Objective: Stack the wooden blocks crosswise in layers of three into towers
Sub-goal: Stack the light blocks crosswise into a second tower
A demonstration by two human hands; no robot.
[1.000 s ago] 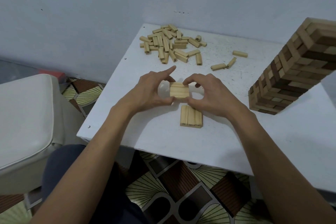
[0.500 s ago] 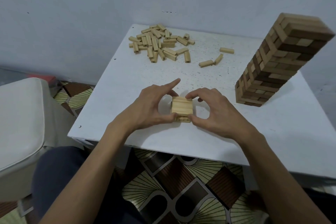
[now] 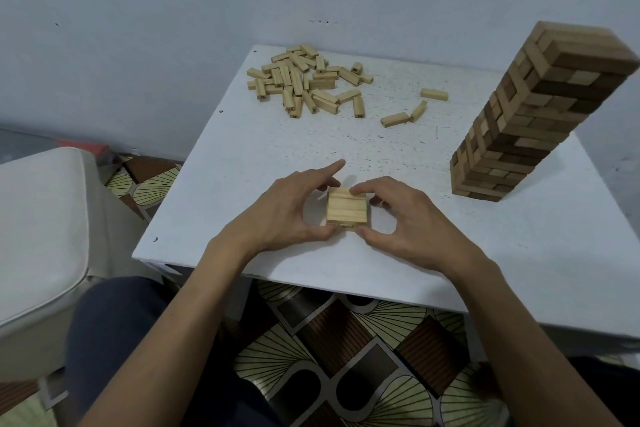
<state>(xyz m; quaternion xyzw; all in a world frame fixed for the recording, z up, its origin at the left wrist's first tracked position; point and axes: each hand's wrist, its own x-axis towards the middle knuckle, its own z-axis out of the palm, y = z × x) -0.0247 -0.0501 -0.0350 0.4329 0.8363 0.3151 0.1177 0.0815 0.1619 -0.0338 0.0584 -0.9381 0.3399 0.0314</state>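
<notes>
One tall tower point(image 3: 526, 115) at right, looks finished; new stack point(image 3: 347, 210) near the table's front edge, two layers, upper crosswise; left hand point(image 3: 287, 215) and right hand point(image 3: 408, 229) pinch its upper layer from either side; loose pile point(image 3: 304, 80) at back left, so most of the building is left. White speckled table point(image 3: 519, 253); grey wall point(image 3: 173, 45); cushioned seat point(image 3: 38, 218) at left; patterned floor point(image 3: 346, 340).

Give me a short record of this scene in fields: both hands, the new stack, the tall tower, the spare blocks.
Left hand: pinches low two-layer stack of pale wooden blocks
Right hand: pinches the same stack, opposite side
Tall tower: brown and tan wooden blocks, standing, right side of white table
Spare blocks: loose pale pile at far edge, three strays nearby
</notes>
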